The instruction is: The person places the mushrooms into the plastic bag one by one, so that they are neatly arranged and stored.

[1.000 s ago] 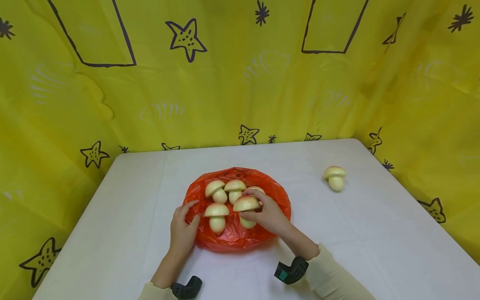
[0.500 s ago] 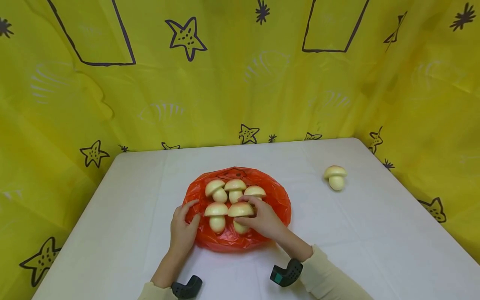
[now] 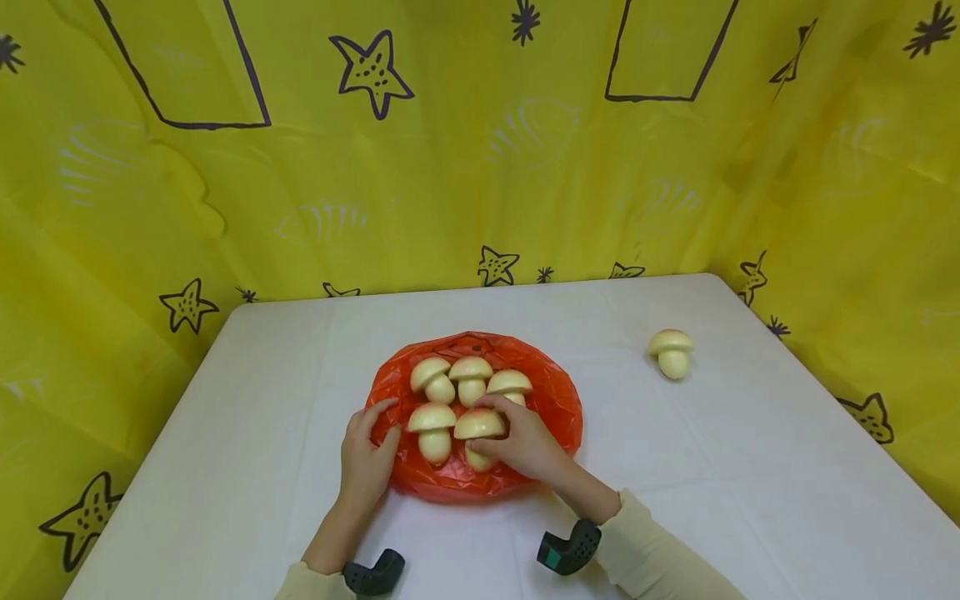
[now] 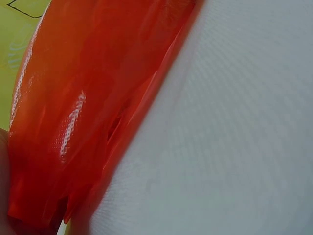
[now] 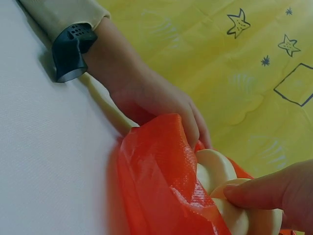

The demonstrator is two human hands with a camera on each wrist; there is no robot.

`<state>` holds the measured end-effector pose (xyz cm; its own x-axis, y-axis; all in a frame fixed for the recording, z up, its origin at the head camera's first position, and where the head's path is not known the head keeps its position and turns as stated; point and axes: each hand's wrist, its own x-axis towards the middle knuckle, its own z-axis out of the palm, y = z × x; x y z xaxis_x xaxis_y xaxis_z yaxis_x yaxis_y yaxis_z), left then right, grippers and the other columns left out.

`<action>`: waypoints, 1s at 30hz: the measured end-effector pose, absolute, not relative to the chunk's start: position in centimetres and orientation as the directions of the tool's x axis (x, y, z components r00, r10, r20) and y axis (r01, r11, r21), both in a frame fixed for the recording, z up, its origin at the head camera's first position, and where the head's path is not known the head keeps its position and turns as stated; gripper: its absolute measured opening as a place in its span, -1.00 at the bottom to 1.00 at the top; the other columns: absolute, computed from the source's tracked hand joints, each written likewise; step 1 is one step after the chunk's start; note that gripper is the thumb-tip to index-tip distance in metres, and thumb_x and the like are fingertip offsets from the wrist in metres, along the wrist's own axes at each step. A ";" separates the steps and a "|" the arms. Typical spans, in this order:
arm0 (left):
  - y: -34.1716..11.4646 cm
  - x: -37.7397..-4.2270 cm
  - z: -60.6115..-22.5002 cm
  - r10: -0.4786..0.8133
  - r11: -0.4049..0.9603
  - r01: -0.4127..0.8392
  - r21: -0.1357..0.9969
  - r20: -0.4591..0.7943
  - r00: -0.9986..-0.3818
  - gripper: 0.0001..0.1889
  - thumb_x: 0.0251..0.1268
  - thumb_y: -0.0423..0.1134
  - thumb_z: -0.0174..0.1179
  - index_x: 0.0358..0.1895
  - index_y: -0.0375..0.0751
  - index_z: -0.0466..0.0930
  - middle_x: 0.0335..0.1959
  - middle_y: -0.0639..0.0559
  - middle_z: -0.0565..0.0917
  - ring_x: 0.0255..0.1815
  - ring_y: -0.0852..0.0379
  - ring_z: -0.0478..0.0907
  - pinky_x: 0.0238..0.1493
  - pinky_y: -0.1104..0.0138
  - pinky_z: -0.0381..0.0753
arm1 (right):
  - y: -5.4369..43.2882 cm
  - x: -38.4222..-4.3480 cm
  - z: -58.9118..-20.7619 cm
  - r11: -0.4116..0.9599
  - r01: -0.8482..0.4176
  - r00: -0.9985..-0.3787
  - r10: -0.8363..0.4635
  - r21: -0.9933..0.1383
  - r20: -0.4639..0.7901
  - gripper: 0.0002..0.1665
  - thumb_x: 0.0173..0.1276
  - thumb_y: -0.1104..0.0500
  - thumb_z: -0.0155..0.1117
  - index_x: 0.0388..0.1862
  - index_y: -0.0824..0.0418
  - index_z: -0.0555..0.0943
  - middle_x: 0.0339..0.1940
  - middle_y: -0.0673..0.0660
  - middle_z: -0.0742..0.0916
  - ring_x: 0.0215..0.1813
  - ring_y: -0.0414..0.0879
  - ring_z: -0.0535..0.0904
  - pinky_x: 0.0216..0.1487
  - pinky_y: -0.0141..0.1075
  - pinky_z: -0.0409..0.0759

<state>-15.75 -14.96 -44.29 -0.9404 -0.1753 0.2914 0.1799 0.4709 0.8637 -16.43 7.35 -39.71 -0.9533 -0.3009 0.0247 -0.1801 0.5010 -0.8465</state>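
A crinkled red plastic bag lies on the white table with several cream toy mushrooms on it. My right hand grips the front right mushroom, fingers curled over its cap. In the right wrist view a fingertip presses the cap. My left hand rests on the bag's left edge, fingers curved over the plastic beside another mushroom. The left wrist view shows only the bag close up and the table.
A single mushroom stands alone on the table toward the far right. Yellow star-printed cloth walls in the table at the back and both sides. Black wrist cameras sit on both forearms.
My right hand has brought its mushroom down and leftward, from above the bag to beside the front left mushroom. The left hand has stayed put.
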 end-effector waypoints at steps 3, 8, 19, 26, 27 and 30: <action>-14.9 -15.8 -44.3 -0.179 0.468 0.175 0.866 0.286 -0.941 -0.66 0.14 -0.44 0.09 0.04 -0.24 0.53 -0.07 -0.21 0.44 0.00 -0.09 0.36 0.02 -0.02 0.43 | 7.3 -16.4 -39.8 0.504 -0.189 -0.951 -0.308 -0.843 0.029 -0.39 0.07 0.08 0.42 0.11 0.21 0.47 0.06 0.11 0.57 0.01 -0.01 0.49 0.01 -0.10 0.48; -14.9 -15.8 -44.3 -0.185 0.470 0.180 0.864 0.296 -0.937 -0.66 0.14 -0.45 0.09 0.03 -0.25 0.53 -0.09 -0.22 0.44 -0.01 -0.11 0.37 0.02 -0.02 0.41 | 7.1 -16.3 -40.0 0.518 -0.205 -0.947 -0.321 -0.831 0.034 -0.38 0.07 0.08 0.41 0.12 0.23 0.47 0.06 0.12 0.58 0.02 -0.01 0.49 0.03 -0.10 0.47; -14.9 -15.7 -44.3 -0.182 0.473 0.172 0.864 0.287 -0.941 -0.66 0.16 -0.45 0.07 0.04 -0.25 0.52 -0.07 -0.23 0.44 0.00 -0.13 0.37 0.03 -0.04 0.40 | 7.1 -16.1 -40.0 0.532 -0.223 -0.940 -0.339 -0.817 0.036 -0.31 0.10 0.02 0.38 0.18 0.26 0.43 0.10 0.12 0.56 0.05 -0.03 0.48 0.05 -0.10 0.46; -14.9 -15.7 -44.2 -0.182 0.468 0.153 0.870 0.264 -0.947 -0.65 0.16 -0.44 0.07 0.05 -0.24 0.52 -0.05 -0.23 0.43 0.02 -0.12 0.36 0.03 -0.02 0.41 | 7.5 -16.1 -39.2 0.559 -0.240 -0.940 -0.339 -0.794 0.045 -0.31 0.07 0.02 0.41 0.17 0.24 0.45 0.11 0.13 0.56 0.04 -0.05 0.48 0.03 -0.13 0.47; -14.9 -15.8 -44.2 -0.184 0.467 0.149 0.872 0.261 -0.948 -0.65 0.15 -0.44 0.07 0.05 -0.24 0.52 -0.05 -0.22 0.43 0.02 -0.11 0.35 0.04 -0.02 0.41 | 7.6 -16.1 -39.0 0.566 -0.238 -0.941 -0.336 -0.790 0.042 -0.31 0.07 0.03 0.41 0.17 0.24 0.45 0.10 0.13 0.57 0.03 -0.05 0.48 0.02 -0.13 0.47; -14.9 -15.8 -44.2 -0.187 0.463 0.144 0.874 0.255 -0.949 -0.65 0.14 -0.44 0.08 0.04 -0.24 0.52 -0.06 -0.22 0.42 0.01 -0.10 0.35 0.04 -0.01 0.40 | 8.0 -16.1 -38.4 0.587 -0.212 -0.951 -0.308 -0.781 0.027 -0.31 0.04 0.04 0.43 0.15 0.23 0.46 0.02 0.13 0.59 -0.01 -0.03 0.48 -0.02 -0.15 0.49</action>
<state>-15.75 -14.90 -44.16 -0.9488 -0.1865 0.2549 0.1438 0.4634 0.8744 -16.06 8.00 -38.39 -0.9509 -0.3082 0.0270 -0.2124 0.5870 -0.7812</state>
